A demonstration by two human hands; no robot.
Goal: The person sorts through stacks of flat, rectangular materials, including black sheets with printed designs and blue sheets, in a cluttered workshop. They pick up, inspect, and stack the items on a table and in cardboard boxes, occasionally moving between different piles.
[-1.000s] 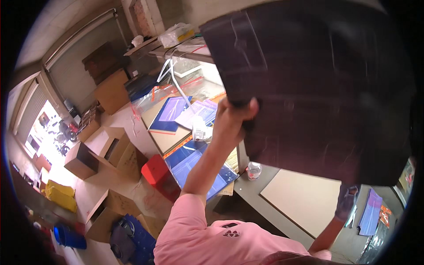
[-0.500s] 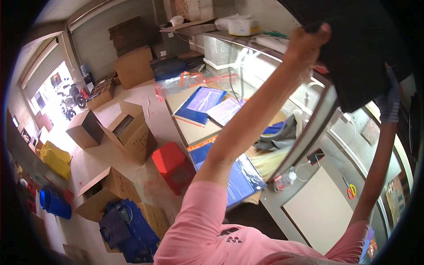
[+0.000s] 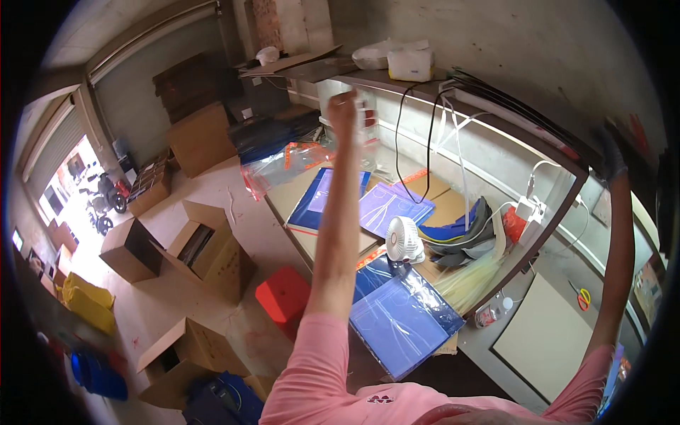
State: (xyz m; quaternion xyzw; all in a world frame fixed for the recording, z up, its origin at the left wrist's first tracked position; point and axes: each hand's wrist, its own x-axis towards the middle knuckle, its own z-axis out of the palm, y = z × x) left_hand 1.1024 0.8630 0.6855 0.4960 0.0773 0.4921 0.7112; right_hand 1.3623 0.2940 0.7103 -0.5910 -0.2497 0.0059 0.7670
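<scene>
My left hand point(image 3: 343, 112) is raised in front of the lit back wall of the bench, its fingers curled closed; whatever may be inside them is hidden. In a grey glove, my right hand point(image 3: 610, 154) reaches to the right end of the high shelf, beside dark things in shadow, and its fingers are too dark to make out. Between the hands, thin black flat sheets point(image 3: 520, 113) lie on the shelf. A long black loop point(image 3: 430, 145) hangs down near their left end. Below are blue-and-purple flat packs point(image 3: 407, 319) in clear film and a white fan point(image 3: 404, 239).
A plastic bottle point(image 3: 492, 312), yellow-handled scissors point(image 3: 582, 297) and a pale board point(image 3: 545, 340) are on the bench at right. A red stool point(image 3: 285, 301) stands left of the bench. Open cartons point(image 3: 212, 258) and a blue bucket point(image 3: 99, 375) are on the floor.
The large black flat thing both hands held up is no longer in my left hand; black sheets now lie on the shelf. My left hand has moved left. The fan has come into view.
</scene>
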